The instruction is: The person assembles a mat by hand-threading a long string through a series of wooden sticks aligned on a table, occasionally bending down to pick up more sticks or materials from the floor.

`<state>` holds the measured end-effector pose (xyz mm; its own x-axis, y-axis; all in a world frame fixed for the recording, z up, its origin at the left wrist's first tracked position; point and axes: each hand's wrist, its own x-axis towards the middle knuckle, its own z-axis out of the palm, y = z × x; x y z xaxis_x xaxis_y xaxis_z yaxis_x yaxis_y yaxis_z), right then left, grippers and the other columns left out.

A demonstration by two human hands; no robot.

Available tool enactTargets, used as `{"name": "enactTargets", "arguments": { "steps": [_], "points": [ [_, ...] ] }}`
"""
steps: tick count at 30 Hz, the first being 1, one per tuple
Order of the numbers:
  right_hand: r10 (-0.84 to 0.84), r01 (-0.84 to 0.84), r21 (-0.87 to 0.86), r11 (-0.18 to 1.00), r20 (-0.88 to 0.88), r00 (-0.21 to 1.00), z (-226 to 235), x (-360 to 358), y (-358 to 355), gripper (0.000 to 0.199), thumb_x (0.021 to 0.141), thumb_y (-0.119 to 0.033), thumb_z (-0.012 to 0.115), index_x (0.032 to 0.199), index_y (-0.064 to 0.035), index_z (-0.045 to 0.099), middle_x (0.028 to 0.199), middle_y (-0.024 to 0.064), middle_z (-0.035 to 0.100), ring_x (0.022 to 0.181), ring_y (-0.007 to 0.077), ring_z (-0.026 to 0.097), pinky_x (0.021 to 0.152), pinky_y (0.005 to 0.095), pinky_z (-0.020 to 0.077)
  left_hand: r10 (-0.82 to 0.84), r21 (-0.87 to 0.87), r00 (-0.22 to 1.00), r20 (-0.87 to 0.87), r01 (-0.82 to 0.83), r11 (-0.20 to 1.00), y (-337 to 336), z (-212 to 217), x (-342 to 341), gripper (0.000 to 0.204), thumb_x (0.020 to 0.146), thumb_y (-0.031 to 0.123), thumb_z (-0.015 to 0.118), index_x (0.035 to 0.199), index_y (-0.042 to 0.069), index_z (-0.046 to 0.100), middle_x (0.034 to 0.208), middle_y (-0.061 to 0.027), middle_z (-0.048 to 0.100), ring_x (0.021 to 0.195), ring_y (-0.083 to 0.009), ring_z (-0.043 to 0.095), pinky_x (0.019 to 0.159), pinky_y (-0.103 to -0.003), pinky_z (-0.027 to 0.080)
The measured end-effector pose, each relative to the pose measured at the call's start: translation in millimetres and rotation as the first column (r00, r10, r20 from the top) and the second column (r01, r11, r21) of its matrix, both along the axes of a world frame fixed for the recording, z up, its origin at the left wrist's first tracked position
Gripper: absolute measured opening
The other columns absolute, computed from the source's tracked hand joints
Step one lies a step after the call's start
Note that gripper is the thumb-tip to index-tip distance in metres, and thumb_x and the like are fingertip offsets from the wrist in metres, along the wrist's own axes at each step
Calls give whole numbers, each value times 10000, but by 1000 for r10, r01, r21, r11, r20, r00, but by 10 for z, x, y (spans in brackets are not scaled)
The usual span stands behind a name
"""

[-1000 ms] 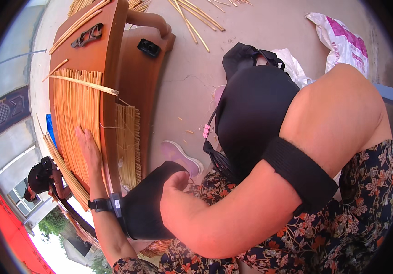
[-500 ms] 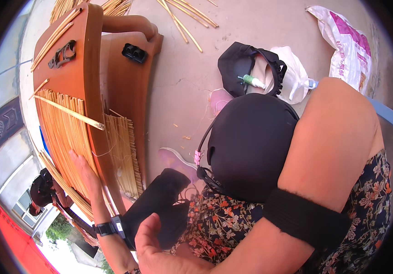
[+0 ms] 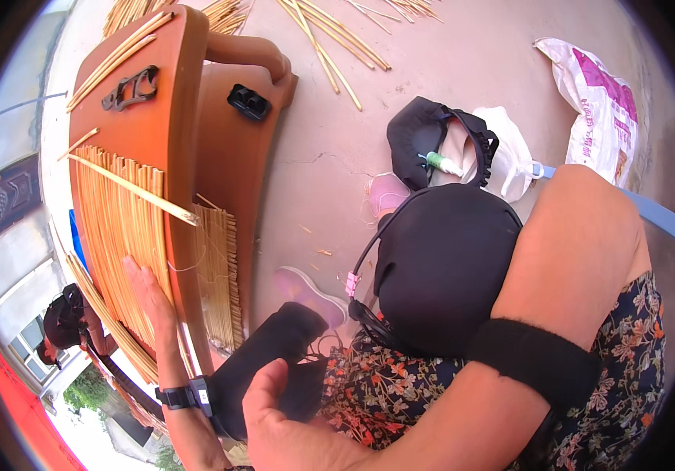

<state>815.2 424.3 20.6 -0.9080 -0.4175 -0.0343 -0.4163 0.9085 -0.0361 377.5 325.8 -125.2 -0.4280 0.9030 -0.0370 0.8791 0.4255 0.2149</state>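
My left hand (image 3: 147, 292) lies with outstretched fingers on a mat of straw-coloured reed sticks (image 3: 118, 228), laid side by side over a brown plastic piece of furniture (image 3: 184, 110). A thicker loose stick (image 3: 137, 188) lies slantwise across the top of the mat. Fine thread shows at the mat's edge, where the sticks' ends hang down the side. My right hand (image 3: 298, 428) is raised low in the middle, thumb apart from the rest and nothing visible in its grasp. Its other fingers are partly hidden.
A black rounded cloth-covered thing (image 3: 447, 267) with a cord is by my lap. Beyond are a black bag (image 3: 416, 141), a green-and-white bottle (image 3: 443, 164), and a white-and-purple sack (image 3: 596, 110). Loose sticks (image 3: 330, 39) lie on the floor. Another person (image 3: 71, 322) is at far left.
The whole view has shifted slightly, with the furniture and bag appearing lower and further right. My left hand stays on the mat; my right hand keeps much the same pose.
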Motion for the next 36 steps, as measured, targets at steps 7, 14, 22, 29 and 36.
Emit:
{"name": "enactTargets", "arguments": {
  "steps": [7,14,22,29,36],
  "points": [
    [-264,338,-308,889,257,930,148,-488,-282,357,855,-241,655,1161,-66,713,1115,130,715,997,321,677,830,498,505,-5,-55,998,-65,1,998,-129,175,34,649,1071,391,283,1549,-39,194,1630,-232,144,1522,-343,110,1232,-420,67],
    [-177,283,-264,922,362,915,66,-808,-313,221,738,-196,738,923,-76,751,868,48,719,823,221,702,587,409,489,-30,-6,993,-113,30,1000,-285,328,-53,681,1057,418,336,1535,-52,217,1609,-273,170,1500,-415,143,1214,-478,99],
    [-208,218,-384,897,67,976,-116,-1203,-606,224,698,-94,677,899,-7,629,735,135,651,680,317,669,560,412,507,-13,61,985,-170,23,998,-442,573,-72,695,1015,418,484,1510,-30,295,1568,-257,290,1463,-406,254,1179,-507,195],
    [-252,100,-816,570,-57,966,123,-1822,-1177,318,917,-253,657,1134,-62,525,746,102,634,648,314,653,533,406,493,-391,587,853,347,128,799,-377,1626,934,550,975,288,620,1374,-64,481,1350,-248,552,1272,-362,532,1065,-417,403],
    [67,200,-923,329,234,970,285,-2272,-1810,318,965,-239,648,1218,-79,544,781,99,611,683,265,609,626,373,490,-565,592,261,783,-37,805,-740,1782,1072,519,984,301,635,1324,-77,530,1111,-151,677,997,-159,646,868,-303,517]
  ]
}}
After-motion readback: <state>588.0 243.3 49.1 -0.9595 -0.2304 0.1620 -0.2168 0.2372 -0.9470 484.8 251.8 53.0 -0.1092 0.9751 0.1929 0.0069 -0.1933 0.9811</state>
